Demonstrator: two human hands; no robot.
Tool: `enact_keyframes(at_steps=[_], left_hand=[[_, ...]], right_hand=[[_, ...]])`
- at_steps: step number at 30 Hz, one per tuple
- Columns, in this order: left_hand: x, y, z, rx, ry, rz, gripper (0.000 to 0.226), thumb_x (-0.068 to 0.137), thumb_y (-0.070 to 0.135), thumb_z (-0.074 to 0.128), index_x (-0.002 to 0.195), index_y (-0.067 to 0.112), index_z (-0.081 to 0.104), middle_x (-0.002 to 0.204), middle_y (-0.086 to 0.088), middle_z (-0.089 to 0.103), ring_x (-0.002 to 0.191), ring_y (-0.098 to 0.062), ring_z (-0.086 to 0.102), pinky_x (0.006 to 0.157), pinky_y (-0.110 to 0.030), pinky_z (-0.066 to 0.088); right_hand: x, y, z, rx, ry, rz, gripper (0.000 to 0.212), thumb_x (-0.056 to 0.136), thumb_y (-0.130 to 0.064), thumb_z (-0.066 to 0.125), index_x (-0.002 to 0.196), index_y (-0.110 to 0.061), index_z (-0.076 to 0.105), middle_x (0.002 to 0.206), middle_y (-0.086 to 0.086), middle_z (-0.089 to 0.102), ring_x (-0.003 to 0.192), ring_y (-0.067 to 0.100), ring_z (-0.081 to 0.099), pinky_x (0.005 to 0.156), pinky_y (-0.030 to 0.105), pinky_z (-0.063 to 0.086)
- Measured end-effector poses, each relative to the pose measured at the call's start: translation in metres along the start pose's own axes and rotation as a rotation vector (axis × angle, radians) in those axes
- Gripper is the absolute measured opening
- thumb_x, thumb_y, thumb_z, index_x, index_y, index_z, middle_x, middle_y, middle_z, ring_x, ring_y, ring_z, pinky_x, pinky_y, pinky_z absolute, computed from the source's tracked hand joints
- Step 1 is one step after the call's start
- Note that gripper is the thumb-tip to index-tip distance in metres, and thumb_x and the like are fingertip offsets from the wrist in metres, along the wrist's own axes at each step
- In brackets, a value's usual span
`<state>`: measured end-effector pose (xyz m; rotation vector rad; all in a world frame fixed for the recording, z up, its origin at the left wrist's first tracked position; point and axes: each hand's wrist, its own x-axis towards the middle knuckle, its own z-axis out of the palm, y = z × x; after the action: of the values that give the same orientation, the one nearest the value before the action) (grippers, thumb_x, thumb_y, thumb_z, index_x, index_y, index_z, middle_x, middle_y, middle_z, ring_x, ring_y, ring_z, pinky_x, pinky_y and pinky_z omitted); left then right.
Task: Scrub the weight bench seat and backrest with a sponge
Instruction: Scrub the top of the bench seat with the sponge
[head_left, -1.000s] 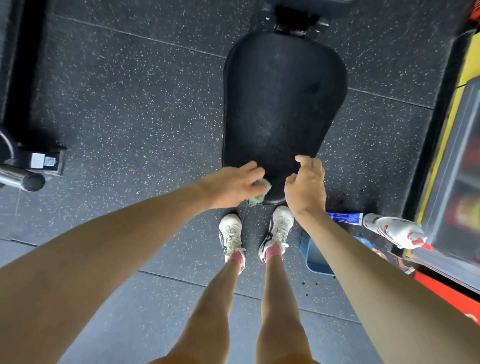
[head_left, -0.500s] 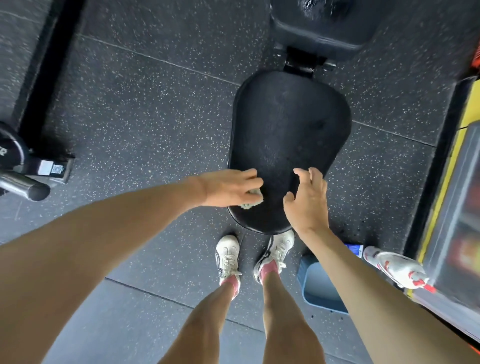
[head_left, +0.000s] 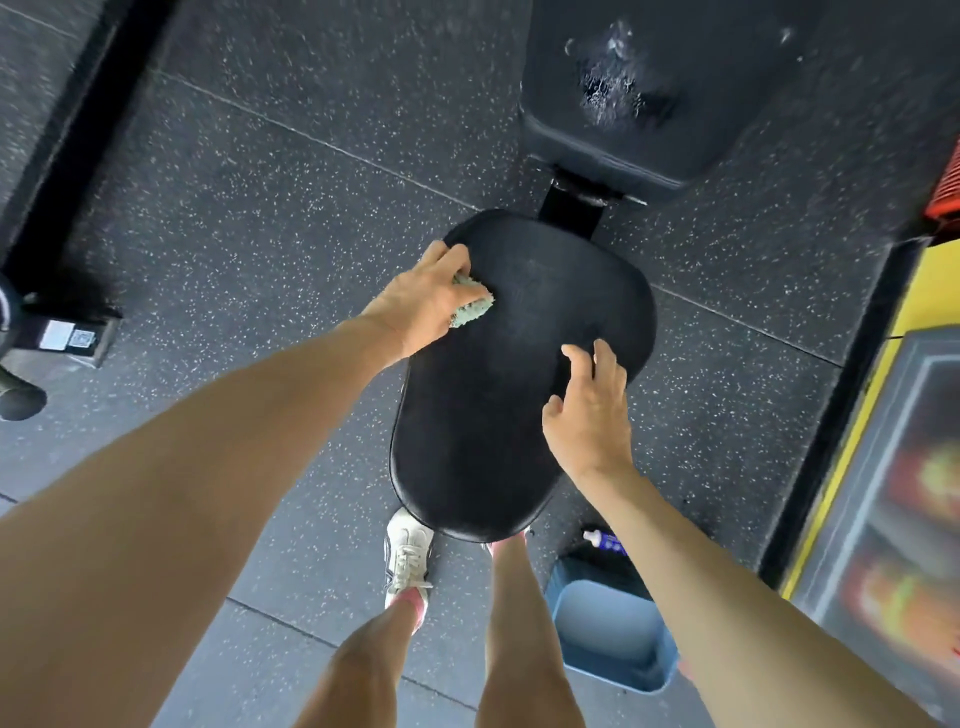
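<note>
The black padded bench seat (head_left: 493, 441) lies below me, narrow end toward my feet. Beyond it the black backrest (head_left: 691, 130) carries a patch of white foam (head_left: 608, 83). My left hand (head_left: 426, 301) grips a pale green sponge (head_left: 472, 307) and presses it on the seat's far left part. My right hand (head_left: 589, 415) hovers at the seat's right side, fingers spread and slightly bent, holding nothing; whether its fingertips touch the pad I cannot tell.
A blue bucket (head_left: 613, 631) stands on the speckled rubber floor by my right leg, with a small blue-and-white bottle (head_left: 605, 540) behind it. A dumbbell or bar end (head_left: 21, 400) lies at the far left. A yellow-framed panel (head_left: 893, 493) runs along the right.
My left hand has slid the sponge from the seat's near end up to its far left part. My right hand has moved forward along the seat's right side. The backrest has come into view.
</note>
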<state>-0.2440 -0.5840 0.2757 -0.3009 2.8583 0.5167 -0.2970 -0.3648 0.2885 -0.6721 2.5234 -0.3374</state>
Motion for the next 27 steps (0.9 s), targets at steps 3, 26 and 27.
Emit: enact_keyframes(at_steps=[3, 26, 27], left_hand=[[0.024, 0.003, -0.006, -0.068, 0.052, -0.153, 0.052, 0.081, -0.011, 0.055, 0.123, 0.018, 0.062, 0.113, -0.013, 0.041, 0.107, -0.029, 0.036, 0.073, -0.044, 0.051], [0.095, 0.099, -0.007, -0.173, 0.175, -0.653, 0.042, 0.087, -0.009, 0.046, 0.124, 0.01, 0.053, 0.123, -0.012, 0.039, 0.111, -0.029, 0.037, 0.081, -0.031, 0.043], [0.094, 0.114, 0.0, -0.203, 0.115, -0.515, 0.044, 0.086, -0.01, 0.045, 0.123, 0.012, 0.054, 0.121, -0.012, 0.04, 0.11, -0.029, 0.037, 0.084, -0.033, 0.045]], right_hand=[[0.02, 0.01, -0.013, -0.032, -0.024, -0.021, 0.057, 0.087, -0.007, 0.057, 0.139, -0.013, 0.038, 0.151, 0.014, 0.024, 0.133, 0.029, 0.029, 0.102, 0.04, 0.038], [0.073, 0.069, -0.052, 0.6, -0.008, 0.573, 0.052, 0.088, 0.009, 0.036, 0.136, -0.005, 0.048, 0.131, 0.016, 0.056, 0.117, 0.029, 0.055, 0.084, 0.026, 0.041], [0.073, 0.07, -0.051, 0.6, -0.016, 0.583, 0.051, 0.087, 0.01, 0.036, 0.133, -0.004, 0.052, 0.128, 0.017, 0.058, 0.114, 0.03, 0.056, 0.086, 0.029, 0.043]])
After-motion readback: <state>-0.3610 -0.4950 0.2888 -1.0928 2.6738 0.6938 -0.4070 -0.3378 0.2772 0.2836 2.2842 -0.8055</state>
